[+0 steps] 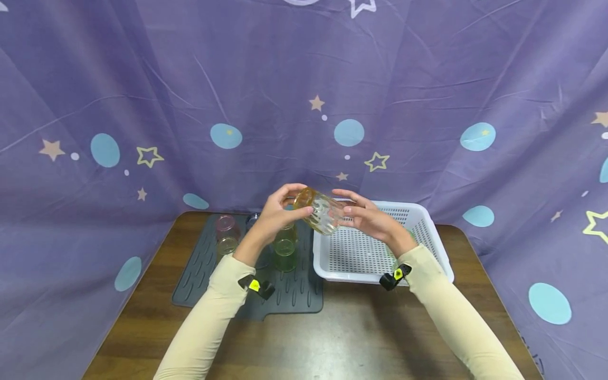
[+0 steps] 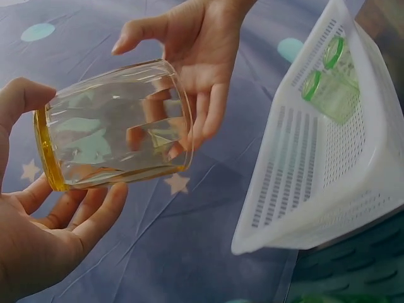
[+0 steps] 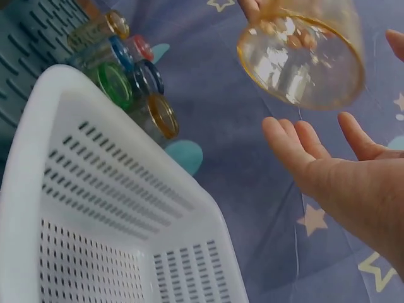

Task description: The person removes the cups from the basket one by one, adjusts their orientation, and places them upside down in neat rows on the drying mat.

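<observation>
A clear drinking glass (image 1: 328,215) with a yellow tint is held tilted in the air, above the near side of a white basket. My left hand (image 1: 275,212) grips it at its thick amber base (image 2: 47,148), thumb on one side and fingers on the other. Beyond the rim is my right hand (image 1: 372,217), its fingers loosely extended. The right wrist view shows a gap between the right fingertips (image 3: 273,129) and the glass. Inside the white basket (image 1: 328,266) lie two green-tinted glasses (image 2: 334,98), side by side.
A dark grey drying mat (image 1: 299,295) lies left of the basket on the wooden table (image 1: 351,338). Several tinted glasses stand on it, among them a pink one (image 1: 227,228) and a green one (image 1: 285,256). A purple patterned curtain (image 1: 285,68) hangs behind.
</observation>
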